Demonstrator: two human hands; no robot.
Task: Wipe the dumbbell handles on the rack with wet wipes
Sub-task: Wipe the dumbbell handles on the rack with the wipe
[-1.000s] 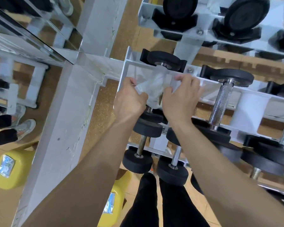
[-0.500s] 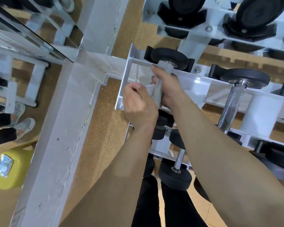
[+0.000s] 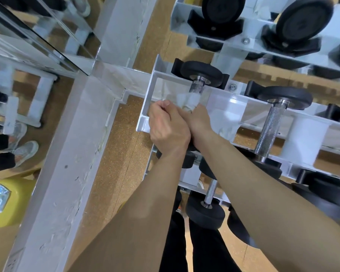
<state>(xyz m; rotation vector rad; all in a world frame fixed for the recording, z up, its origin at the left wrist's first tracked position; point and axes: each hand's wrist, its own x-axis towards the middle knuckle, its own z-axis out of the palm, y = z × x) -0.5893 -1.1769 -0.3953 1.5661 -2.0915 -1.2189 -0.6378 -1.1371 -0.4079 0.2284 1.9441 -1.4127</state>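
Both hands are bunched together on the end dumbbell. My right hand (image 3: 199,122) is wrapped around its handle (image 3: 197,88) through the wipe (image 3: 191,101), and my left hand (image 3: 168,128) is pressed against it, fingers curled. The left thumb seems to pinch the wipe's loose corner, though I cannot see those fingertips. The wipe sits just beyond my knuckles, bunched round the bar, with a short bare knurled stretch between it and the far black disc (image 3: 201,72).

I see several risks. The rough knurl could snag and tear the wet wipe if I twist hard. The wipe could ride up in a wad, leaving my palm rubbing bare metal. A strong pull toward me could also lift the dumbbell out of its cradle on the rack (image 3: 151,91). The next handle (image 3: 269,130), to the right of my hands, looks untouched.
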